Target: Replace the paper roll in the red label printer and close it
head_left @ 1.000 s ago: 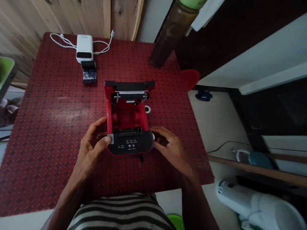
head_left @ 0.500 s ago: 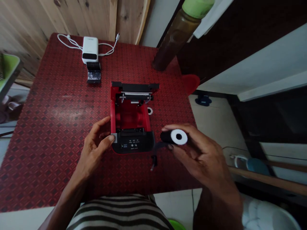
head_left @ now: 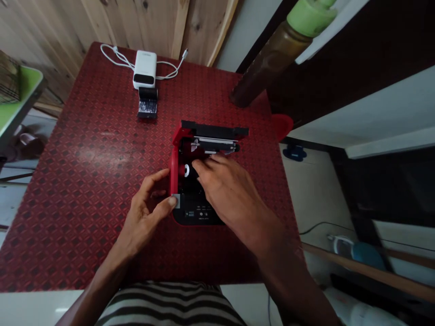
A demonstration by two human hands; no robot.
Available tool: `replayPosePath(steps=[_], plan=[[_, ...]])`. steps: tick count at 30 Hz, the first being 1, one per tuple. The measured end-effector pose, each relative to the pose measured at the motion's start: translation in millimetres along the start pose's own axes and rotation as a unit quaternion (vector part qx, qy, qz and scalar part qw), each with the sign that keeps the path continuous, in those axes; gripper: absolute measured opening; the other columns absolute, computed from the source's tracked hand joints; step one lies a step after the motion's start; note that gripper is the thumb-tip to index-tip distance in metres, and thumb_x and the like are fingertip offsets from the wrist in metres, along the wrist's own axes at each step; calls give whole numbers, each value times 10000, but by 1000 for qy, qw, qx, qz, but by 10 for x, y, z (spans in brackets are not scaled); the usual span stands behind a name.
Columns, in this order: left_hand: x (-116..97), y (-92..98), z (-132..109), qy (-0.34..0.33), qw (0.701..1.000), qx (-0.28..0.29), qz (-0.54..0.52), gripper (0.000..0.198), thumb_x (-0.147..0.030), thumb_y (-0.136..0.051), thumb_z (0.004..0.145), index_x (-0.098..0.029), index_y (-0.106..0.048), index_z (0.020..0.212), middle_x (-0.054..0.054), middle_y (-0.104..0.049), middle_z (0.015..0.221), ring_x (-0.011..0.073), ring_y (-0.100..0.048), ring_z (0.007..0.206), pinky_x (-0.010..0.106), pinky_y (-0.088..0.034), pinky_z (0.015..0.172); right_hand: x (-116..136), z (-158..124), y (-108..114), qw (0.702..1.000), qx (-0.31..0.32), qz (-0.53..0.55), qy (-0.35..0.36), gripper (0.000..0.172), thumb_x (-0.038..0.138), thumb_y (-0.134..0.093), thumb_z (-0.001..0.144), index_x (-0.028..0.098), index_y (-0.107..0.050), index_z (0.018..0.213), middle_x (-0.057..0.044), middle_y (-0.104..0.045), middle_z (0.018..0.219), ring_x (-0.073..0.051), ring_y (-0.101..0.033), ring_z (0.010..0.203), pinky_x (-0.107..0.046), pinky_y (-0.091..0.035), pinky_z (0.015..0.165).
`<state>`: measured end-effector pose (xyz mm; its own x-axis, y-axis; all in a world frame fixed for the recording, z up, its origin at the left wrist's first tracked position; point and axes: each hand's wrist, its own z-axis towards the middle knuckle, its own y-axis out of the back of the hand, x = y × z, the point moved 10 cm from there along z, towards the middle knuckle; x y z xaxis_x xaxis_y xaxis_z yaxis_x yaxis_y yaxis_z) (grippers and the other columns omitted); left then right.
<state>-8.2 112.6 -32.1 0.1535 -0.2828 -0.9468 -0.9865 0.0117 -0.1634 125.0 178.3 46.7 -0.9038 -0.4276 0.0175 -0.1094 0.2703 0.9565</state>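
A red and black thermal printer (head_left: 199, 216) stands on the table with its black lid (head_left: 214, 130) tipped open at the far side. A black paper roll (head_left: 190, 171) with a white core lies in its compartment, partly hidden. My right hand (head_left: 227, 192) is spread over the roll, its fingers resting on it. My left hand (head_left: 146, 212) grips the printer's near left corner, with the thumb against a small pale tab (head_left: 176, 201).
The table (head_left: 84, 181) has a red patterned top. A white power bank (head_left: 144, 69) with a white cable and a black strip (head_left: 147, 103) lie at its far side. A brown bottle (head_left: 272, 63) with a green lid stands far right.
My right hand has carried the roll from the printer's right side into the compartment. My left hand stays at the corner. The whole view has shifted slightly.
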Motion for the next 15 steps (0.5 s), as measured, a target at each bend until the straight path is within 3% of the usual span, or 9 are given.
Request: replayPosePath(steps=[4, 7, 10, 15], plan=[[0, 11, -10, 5, 1000, 1, 5, 639, -518, -873, 1002, -261, -693, 1559, 115, -808, 1465, 336, -774, 1282, 505, -627, 1112, -31, 154, -127, 999, 43, 13, 10, 386, 9, -486, 1144, 154, -811, 1294, -160, -876, 1216, -330, -831, 1178, -425, -614, 921], [20, 14, -19, 16, 1000, -1, 7, 647, -518, -872, 1003, -263, -688, 1569, 117, -806, 1472, 350, -771, 1294, 521, -622, 1119, -72, 199, -152, 999, -5, 37, 19, 343, -3, -544, 1103, 166, -828, 1194, -143, -872, 1178, -323, -838, 1116, -419, -615, 887], [17, -6, -14, 14, 1000, 3, -12, 640, -520, -884, 995, -275, -693, 1554, 115, -804, 1479, 356, -776, 1303, 524, -631, 1117, -83, 178, -179, 995, -55, 65, 42, 326, -29, -565, 1073, 150, -832, 1127, -147, -870, 1148, -296, -840, 1065, -419, -634, 967], [11, 7, 0, 8, 1000, -2, -6, 617, -547, -883, 997, -281, -709, 1526, 113, -807, 1452, 362, -772, 1302, 528, -634, 1111, -165, -36, -66, 978, -120, 148, 84, 408, -51, -550, 1061, 195, -829, 1230, -95, -879, 1246, -260, -840, 1103, -431, -677, 1037]])
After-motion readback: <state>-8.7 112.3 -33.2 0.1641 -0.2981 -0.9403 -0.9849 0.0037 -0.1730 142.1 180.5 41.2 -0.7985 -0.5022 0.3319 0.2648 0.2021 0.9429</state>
